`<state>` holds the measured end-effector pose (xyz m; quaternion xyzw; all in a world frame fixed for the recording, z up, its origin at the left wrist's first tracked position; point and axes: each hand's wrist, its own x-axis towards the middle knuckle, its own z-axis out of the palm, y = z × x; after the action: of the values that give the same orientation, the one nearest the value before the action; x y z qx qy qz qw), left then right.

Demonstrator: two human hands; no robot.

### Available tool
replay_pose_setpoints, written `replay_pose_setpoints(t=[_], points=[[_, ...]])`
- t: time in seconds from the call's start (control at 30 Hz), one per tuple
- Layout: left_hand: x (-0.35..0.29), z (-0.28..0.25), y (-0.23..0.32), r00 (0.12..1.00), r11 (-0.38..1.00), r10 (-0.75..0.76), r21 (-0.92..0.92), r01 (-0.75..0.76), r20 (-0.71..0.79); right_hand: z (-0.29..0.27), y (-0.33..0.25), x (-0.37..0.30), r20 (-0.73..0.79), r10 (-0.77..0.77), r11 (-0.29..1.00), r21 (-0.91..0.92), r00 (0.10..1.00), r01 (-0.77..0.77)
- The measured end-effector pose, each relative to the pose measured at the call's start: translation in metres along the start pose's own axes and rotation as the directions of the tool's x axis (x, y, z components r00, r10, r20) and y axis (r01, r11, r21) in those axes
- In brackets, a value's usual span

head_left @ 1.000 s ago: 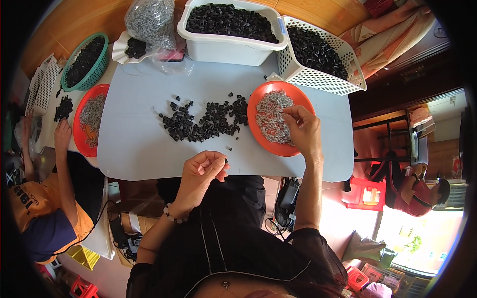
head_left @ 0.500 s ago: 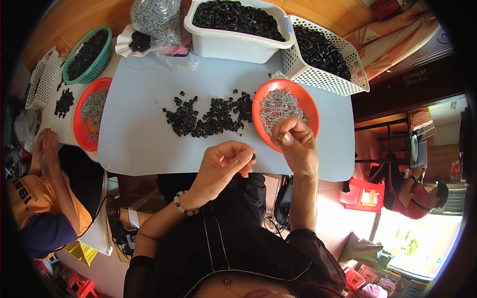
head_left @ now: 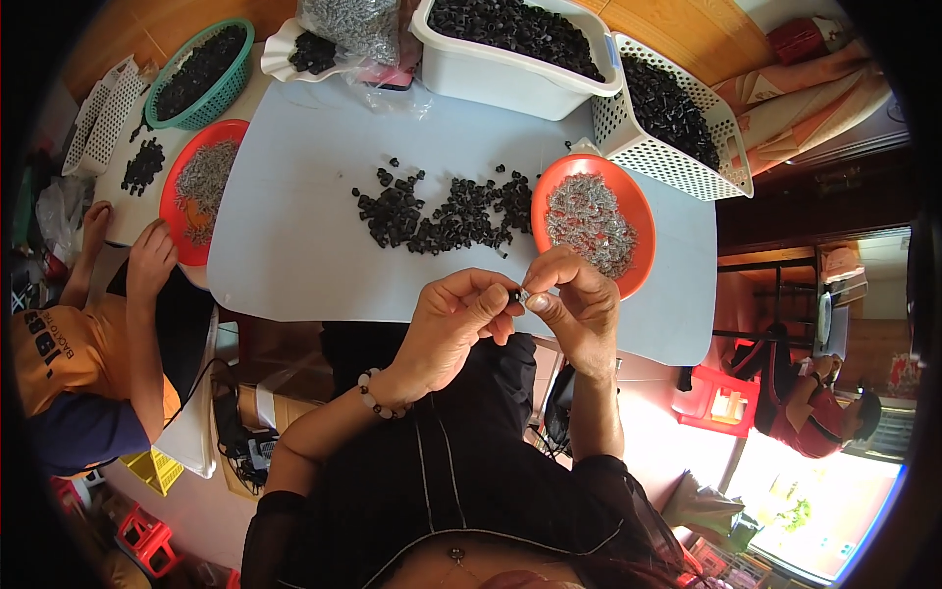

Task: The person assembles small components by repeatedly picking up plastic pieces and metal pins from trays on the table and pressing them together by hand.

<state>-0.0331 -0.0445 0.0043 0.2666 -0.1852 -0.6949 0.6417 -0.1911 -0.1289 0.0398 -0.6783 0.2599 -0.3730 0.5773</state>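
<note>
My left hand (head_left: 456,319), with a beaded bracelet at its wrist, pinches a small black plastic part (head_left: 513,297) between thumb and forefinger. Right against it, my right hand (head_left: 574,304) grips a tiny silvery metal piece (head_left: 524,294), touching the black part; its exact shape is too small to tell. Both hands are in front of the near table edge. Beyond them, loose black plastic parts (head_left: 461,216) lie spread over the pale blue table (head_left: 304,196). An orange-red bowl (head_left: 643,226) of small silvery metal pieces (head_left: 589,221) stands just past my right hand.
At the back stand a white tub (head_left: 500,93) and a white perforated basket (head_left: 677,167), both full of black parts. A bag of metal pieces (head_left: 353,25) sits beside them. On the left, a co-worker's hand (head_left: 152,257) is near another red bowl (head_left: 226,133) and a green basket (head_left: 211,103).
My right hand has moved from the bowl's near rim down and left to meet my left hand. The view has shifted slightly. The co-worker's hands have moved apart.
</note>
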Motion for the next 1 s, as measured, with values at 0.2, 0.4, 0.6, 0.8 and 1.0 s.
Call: replay_pose_setpoints(t=[0.2, 0.4, 0.6, 0.8, 1.0], points=[[-0.003, -0.004, -0.006, 0.999, 0.999, 0.032, 0.016, -0.032, -0.024, 0.007, 0.0, -0.001, -0.047, -0.044, 0.985, -0.17, 0.998, 0.036], [-0.005, -0.009, -0.009, 0.999, 0.999, 0.033, 0.011, -0.032, -0.027, 0.011, 0.001, -0.004, -0.078, -0.067, 0.963, -0.267, 0.995, 0.043], [-0.01, -0.015, -0.007, 0.997, 0.999, -0.017, -0.047, 0.013, -0.076, 0.005, 0.0, -0.001, 0.162, -0.201, 0.839, -0.481, 0.966, 0.255], [-0.018, -0.026, -0.002, 0.996, 1.0, 0.0, 0.024, 0.002, -0.092, 0.013, 0.003, 0.007, -0.06, -0.006, 0.908, -0.419, 0.998, -0.02], [-0.029, -0.039, 0.006, 0.982, 0.999, 0.03, 0.033, -0.024, -0.186, 0.02, 0.021, 0.026, -0.141, 0.026, 0.712, -0.693, 0.99, -0.117]])
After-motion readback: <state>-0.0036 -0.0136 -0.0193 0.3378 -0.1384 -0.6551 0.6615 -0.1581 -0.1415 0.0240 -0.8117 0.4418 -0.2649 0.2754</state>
